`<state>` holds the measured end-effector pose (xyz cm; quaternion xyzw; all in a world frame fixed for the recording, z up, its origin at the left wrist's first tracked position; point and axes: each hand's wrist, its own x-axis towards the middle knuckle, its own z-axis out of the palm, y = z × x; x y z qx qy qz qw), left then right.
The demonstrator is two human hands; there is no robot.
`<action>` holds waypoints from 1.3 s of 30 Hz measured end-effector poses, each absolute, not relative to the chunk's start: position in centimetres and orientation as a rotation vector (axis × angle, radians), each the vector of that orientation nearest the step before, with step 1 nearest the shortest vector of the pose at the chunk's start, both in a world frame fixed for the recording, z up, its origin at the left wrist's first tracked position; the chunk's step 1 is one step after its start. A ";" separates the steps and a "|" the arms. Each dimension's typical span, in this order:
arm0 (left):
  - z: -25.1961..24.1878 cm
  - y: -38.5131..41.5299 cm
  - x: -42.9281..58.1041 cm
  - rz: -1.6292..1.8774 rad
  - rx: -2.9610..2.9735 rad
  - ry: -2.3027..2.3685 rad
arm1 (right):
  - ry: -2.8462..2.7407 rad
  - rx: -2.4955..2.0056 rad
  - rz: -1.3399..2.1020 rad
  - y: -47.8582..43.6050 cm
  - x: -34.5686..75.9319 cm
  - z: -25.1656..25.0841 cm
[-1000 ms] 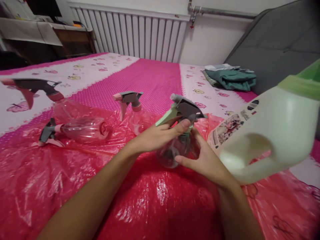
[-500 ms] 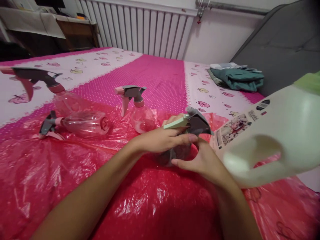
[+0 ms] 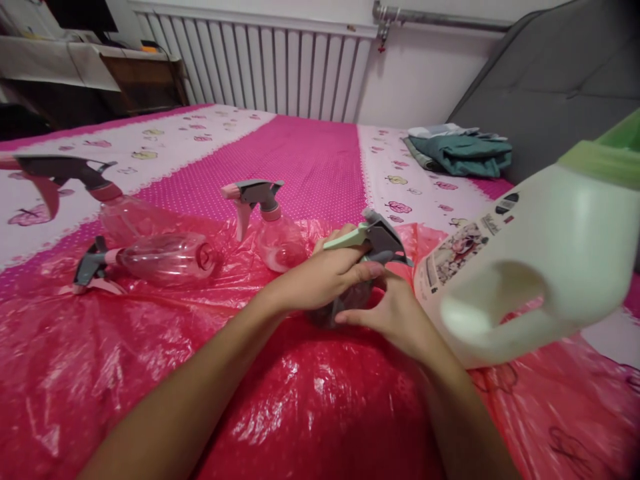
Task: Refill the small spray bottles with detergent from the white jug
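Between my hands is a spray bottle (image 3: 385, 239) with a grey head and a pale green trigger, its dark see-through body low on the red plastic sheet (image 3: 280, 407). My left hand (image 3: 330, 272) wraps over the neck just below the trigger, its far fingers partly hidden. Lower down, my right hand (image 3: 393, 308) curls around the body, thumb toward me. A pink-and-grey spray bottle (image 3: 280, 243) stands left of my left hand. Close to my right hand, a big whitish jug (image 3: 585, 220) with a green cap and a flowered label leans to the right.
At the left, one pink spray bottle (image 3: 125, 213) stands and another (image 3: 165, 259) lies on its side. Folded green cloth (image 3: 465, 155) rests on the patterned bedspread (image 3: 315, 150) near a grey headboard (image 3: 555, 80). A radiator (image 3: 270, 67) lines the wall behind.
The view has turned slightly to the right, so the background slides left. Both hands keep nearly the same hold on the green-trigger spray bottle.
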<state>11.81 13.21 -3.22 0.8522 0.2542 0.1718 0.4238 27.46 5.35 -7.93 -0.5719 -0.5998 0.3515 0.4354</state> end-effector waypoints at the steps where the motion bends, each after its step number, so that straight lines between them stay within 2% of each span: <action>1: -3.3 13.1 12.0 0.463 2.158 0.660 | -1.464 -1.446 0.870 5.4 27.2 -8.0; 5: -3.8 12.4 12.8 0.604 2.269 0.842 | -1.390 -1.477 0.781 5.9 25.7 -8.4; 11: -3.6 12.3 12.3 0.668 2.207 0.805 | -1.381 -1.432 0.753 6.0 25.3 -9.0; 18: -1.1 13.0 9.6 0.384 2.272 0.677 | -1.359 -1.439 0.780 5.4 25.8 -8.4; 23: -0.8 13.3 9.4 0.561 2.249 0.578 | -1.422 -1.378 0.683 5.0 25.8 -7.6; 27: -0.6 13.2 9.4 0.675 2.194 0.471 | -1.554 -1.274 0.797 4.4 26.3 -7.2; 34: 0.2 13.5 8.6 0.371 2.144 0.401 | -1.774 -1.235 0.933 3.6 27.1 -6.9; 39: 0.1 13.5 8.7 0.391 2.217 0.495 | -1.816 -1.320 0.921 3.8 27.0 -7.2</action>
